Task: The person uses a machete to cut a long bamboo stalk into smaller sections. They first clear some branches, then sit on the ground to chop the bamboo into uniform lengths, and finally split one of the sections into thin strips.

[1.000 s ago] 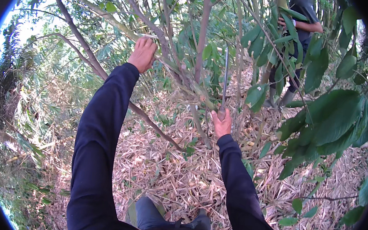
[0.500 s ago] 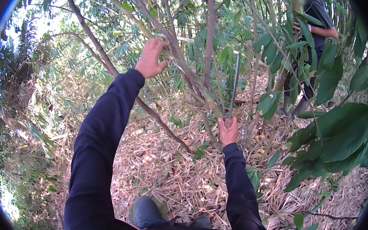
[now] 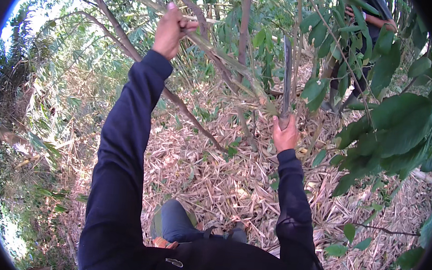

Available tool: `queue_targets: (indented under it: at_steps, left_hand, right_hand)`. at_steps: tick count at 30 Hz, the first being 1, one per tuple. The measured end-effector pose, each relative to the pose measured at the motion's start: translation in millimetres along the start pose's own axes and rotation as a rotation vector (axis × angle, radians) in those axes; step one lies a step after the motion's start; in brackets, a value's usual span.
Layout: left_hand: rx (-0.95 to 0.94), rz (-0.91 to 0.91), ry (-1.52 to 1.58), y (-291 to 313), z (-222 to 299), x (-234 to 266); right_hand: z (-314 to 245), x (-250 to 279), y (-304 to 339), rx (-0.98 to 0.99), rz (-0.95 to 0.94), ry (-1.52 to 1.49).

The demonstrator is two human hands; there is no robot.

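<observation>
Head view shows the right hand [image 3: 286,135] gripping an upright machete [image 3: 287,74], the left hand [image 3: 169,34] part-curled at a sloping branch [image 3: 247,74], hold unconfirmed, and completion of any cut unverifiable.

The bare left hand [image 3: 168,36] curls at a long, pale-green wooden branch [image 3: 227,59]; beside the branch's lower end, the bare right hand [image 3: 287,136] grips an upright, grey metal-bladed machete [image 3: 287,74]; narrow tan dry leaves [image 3: 213,170] lie below the branch.
</observation>
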State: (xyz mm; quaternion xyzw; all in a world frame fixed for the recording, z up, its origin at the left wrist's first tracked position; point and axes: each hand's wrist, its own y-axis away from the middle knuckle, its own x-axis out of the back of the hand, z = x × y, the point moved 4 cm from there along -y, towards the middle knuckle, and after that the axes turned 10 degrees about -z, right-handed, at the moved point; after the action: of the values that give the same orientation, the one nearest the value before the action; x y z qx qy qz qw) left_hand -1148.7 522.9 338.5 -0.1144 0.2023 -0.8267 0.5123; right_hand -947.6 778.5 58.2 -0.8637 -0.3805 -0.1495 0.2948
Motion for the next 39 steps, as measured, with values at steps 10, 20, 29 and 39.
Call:
queue_targets:
  at_steps: [10,20,29,39]
  left_hand:
    - [0.317,0.630,-1.006,334.0,-164.7,338.5]
    - [1.548,0.498,-1.531,773.1,-164.0,393.3]
    - [2.194,0.523,-1.175,988.8,-100.4,266.1]
    - [0.715,0.815,-0.315,751.7,-149.5,324.2]
  right_hand:
    - [-13.2,39.7,31.0,-0.047,-0.057,0.165]
    - [5.4,37.9,115.3,-0.237,-0.177,-0.123]
    - [34.9,42.3,165.0,-0.337,-0.285,-0.605]
    - [0.9,78.2,264.2,-0.100,-0.088,-0.050]
